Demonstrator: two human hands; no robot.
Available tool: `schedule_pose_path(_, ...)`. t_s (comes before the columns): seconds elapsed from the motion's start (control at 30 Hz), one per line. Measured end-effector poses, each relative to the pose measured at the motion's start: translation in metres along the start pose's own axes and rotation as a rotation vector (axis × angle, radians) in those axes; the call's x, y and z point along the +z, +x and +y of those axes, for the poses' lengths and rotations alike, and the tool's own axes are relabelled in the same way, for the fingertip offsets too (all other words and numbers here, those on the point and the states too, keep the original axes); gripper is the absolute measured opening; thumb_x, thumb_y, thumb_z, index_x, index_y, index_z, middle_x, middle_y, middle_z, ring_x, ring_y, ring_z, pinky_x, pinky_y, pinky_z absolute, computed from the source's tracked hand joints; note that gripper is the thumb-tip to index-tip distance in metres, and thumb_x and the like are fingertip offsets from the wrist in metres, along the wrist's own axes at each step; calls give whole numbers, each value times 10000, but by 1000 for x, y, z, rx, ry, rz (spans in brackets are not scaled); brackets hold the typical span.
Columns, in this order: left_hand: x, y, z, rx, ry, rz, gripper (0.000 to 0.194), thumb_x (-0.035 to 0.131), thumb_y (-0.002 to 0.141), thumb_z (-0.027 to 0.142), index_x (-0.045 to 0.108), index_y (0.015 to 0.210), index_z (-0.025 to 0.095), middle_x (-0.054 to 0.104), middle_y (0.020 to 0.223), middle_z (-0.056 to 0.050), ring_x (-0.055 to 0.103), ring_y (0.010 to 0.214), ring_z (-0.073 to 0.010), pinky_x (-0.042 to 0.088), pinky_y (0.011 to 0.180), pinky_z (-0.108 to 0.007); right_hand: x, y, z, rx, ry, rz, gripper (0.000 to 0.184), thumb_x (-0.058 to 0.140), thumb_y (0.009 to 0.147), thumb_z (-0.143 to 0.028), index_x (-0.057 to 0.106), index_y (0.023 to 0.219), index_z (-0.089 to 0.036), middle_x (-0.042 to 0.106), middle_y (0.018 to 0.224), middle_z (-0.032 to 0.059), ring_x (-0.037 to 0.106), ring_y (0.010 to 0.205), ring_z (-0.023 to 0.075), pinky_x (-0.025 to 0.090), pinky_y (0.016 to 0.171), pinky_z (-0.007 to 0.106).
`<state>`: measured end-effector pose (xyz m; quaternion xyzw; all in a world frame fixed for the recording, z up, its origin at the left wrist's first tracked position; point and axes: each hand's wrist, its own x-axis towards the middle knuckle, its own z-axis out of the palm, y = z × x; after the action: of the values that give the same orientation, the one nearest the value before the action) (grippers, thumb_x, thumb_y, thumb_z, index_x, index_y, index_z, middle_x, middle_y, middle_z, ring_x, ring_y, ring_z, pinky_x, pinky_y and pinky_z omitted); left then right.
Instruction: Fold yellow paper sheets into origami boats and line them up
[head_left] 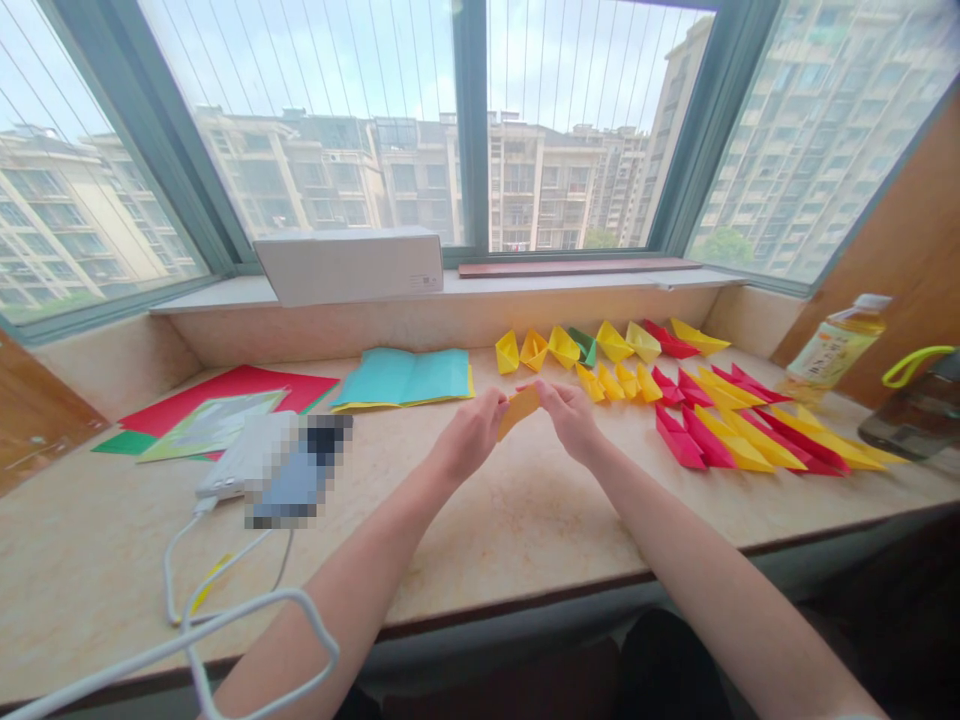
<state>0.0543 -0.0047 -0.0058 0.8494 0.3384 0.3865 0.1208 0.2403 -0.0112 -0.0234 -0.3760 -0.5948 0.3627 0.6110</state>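
Note:
A small folded piece of orange-yellow paper [519,410] is held up between both hands, above the middle of the stone sill. My left hand [471,437] pinches its left edge, fingers closed. On the opposite edge, my right hand [571,415] grips it with thumb and fingers. Just beyond and to the right stand folded paper boats in rows: a small yellow boat [507,352], a green boat [583,346] and several others. Nearer the right side lie more boats, among them a red boat [679,437] and a yellow boat [724,440].
Blue paper sheets [405,376] lie left of my hands, with red paper [225,390] farther left. A white power bank [247,455], a blurred-out phone [300,475] and a white cable [247,605] occupy the left front. A drink bottle [840,345] stands right; a white box [352,268] sits by the window.

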Motion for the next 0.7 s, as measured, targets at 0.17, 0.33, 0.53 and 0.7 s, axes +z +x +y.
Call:
schedule_pose_path(0.17,0,-1,-3,11,-21,-25,261,369,979,326,572,907,179,616,724,-11,564,644,-140,424,618,-251,0,2,2,-55,-139,139,442,554,874,-575,766,894,-188,667,698,31,597,669,176,481,658,302)
schedule_pose_path(0.33,3,-1,-2,-35,-59,-65,243,400,970,344,579,952,181,640,714,-8,578,614,-138,422,589,-235,0,1,-1,-101,-206,230,464,533,881,-587,762,880,-183,659,695,30,584,653,176,456,603,291)
schedule_pose_path(0.53,0,1,-2,-83,-32,39,237,426,958,339,585,875,184,666,738,-8,587,632,-134,434,616,-232,2,1,-3,40,-84,-27,530,526,857,-651,756,916,-178,706,702,45,650,604,170,501,620,298)
schedule_pose_path(0.7,-1,1,-2,-133,-56,28,291,417,964,400,599,927,177,667,667,-6,578,550,-127,390,540,-216,4,0,0,81,-59,-60,537,619,764,-683,760,790,-165,746,724,81,712,670,227,568,670,352)
